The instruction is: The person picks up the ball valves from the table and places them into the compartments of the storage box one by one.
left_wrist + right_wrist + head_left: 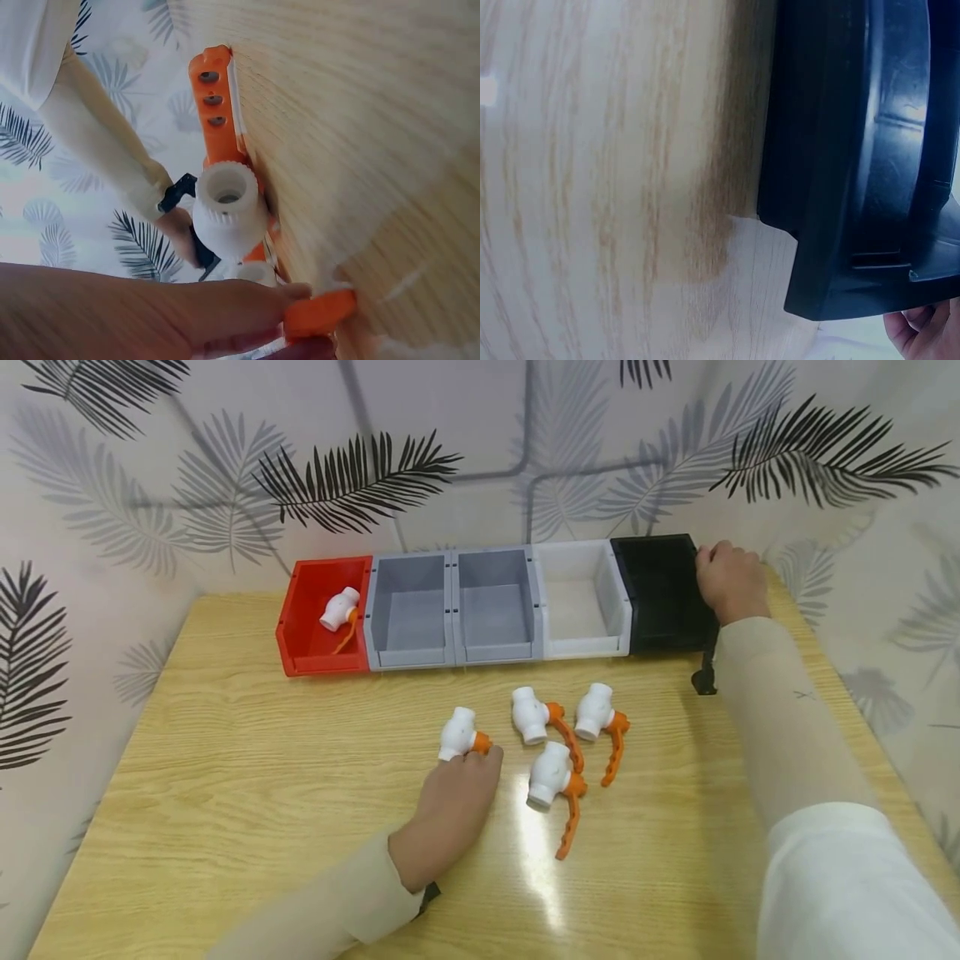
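Observation:
My left hand (459, 802) pinches the orange handle (319, 313) of a white ball valve (457, 734) lying on the table. Three more white ball valves with orange handles lie just to its right: one at the back (530, 717), one nearer the front (550, 774) and one furthest right (595, 712). At the right end of the bin row, my right hand (731, 581) grips the side wall of the black bin (663, 635). In the right wrist view its fingers (922, 330) show at the bin's side, partly hidden.
Left of the black bin stand a white bin (585, 647), two grey bins (495, 653) (412, 657) and a red bin (326, 665), joined in a row. Inside the red bin lies another ball valve (340, 610). Leaf-patterned covering (480, 460) rises behind the wooden table (247, 760).

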Demonstrator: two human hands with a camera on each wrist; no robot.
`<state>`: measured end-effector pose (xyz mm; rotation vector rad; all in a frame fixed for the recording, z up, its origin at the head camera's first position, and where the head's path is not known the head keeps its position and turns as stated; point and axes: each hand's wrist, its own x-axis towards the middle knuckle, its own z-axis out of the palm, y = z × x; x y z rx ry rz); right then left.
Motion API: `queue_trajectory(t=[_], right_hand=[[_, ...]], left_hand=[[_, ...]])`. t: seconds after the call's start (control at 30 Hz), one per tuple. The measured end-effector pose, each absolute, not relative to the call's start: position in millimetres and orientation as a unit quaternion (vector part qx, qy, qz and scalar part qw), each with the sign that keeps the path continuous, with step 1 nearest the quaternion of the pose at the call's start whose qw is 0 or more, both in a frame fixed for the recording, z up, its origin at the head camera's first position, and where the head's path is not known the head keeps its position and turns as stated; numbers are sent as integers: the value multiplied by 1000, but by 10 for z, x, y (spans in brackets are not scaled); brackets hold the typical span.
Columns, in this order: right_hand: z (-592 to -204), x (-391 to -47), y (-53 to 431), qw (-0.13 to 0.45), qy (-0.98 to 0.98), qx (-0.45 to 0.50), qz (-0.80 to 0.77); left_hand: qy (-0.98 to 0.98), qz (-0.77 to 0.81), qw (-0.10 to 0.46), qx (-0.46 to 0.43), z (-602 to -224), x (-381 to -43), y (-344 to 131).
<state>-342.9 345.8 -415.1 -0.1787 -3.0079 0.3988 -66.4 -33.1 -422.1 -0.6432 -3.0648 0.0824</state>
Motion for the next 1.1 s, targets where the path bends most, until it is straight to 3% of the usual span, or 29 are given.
queue_trajectory(t=[0.13,0.4,1.1], right_hand=[[-4149,-3429,3461,47,-989,-57,130],[-4095,-3387,3461,31,-990,-57,126],[-4097,-3374,3424,38,-989,-54,132]], left_hand=[[-976,12,38,-212,-4242,-621,-510],[-978,-47,-25,-204,-4169,-681,-864],[-943,-119,-5,-309,-4344,-865,-1266]])
